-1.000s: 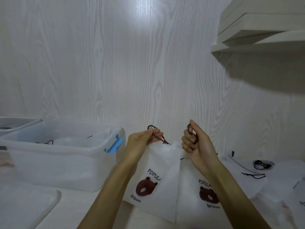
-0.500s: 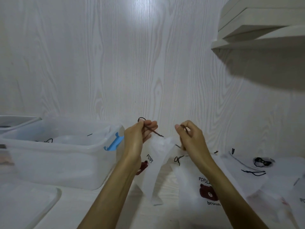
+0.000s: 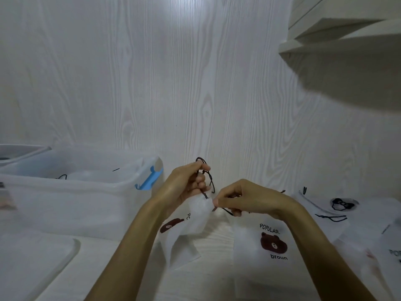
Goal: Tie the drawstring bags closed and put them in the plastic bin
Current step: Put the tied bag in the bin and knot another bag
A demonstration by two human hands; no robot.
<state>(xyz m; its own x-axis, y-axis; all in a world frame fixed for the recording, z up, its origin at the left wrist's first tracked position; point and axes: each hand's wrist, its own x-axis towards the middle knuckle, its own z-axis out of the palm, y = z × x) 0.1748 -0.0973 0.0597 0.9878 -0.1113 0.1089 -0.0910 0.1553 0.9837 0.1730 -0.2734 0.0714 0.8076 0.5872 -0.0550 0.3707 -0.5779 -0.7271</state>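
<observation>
A white drawstring bag [image 3: 191,222] with a brown bear print hangs between my hands above the table, its mouth gathered tight. My left hand [image 3: 186,183] grips the dark drawstring [image 3: 209,178], which loops above and beside its fingers. My right hand [image 3: 243,198] pinches the other end of the string close to the bag's gathered mouth. The clear plastic bin [image 3: 71,196] with a blue latch stands to the left and holds some bags with dark strings.
A second bear-print bag [image 3: 267,246] lies flat under my right forearm. More white bags [image 3: 342,211] with dark strings are spread at the right. A bin lid [image 3: 32,257] lies at the lower left. White shelves [image 3: 347,29] jut out at the upper right.
The bag's mouth has been drawn tight and the bag now hangs narrow. My right hand has dropped and moved in close to the bag's mouth; my hands are nearer together.
</observation>
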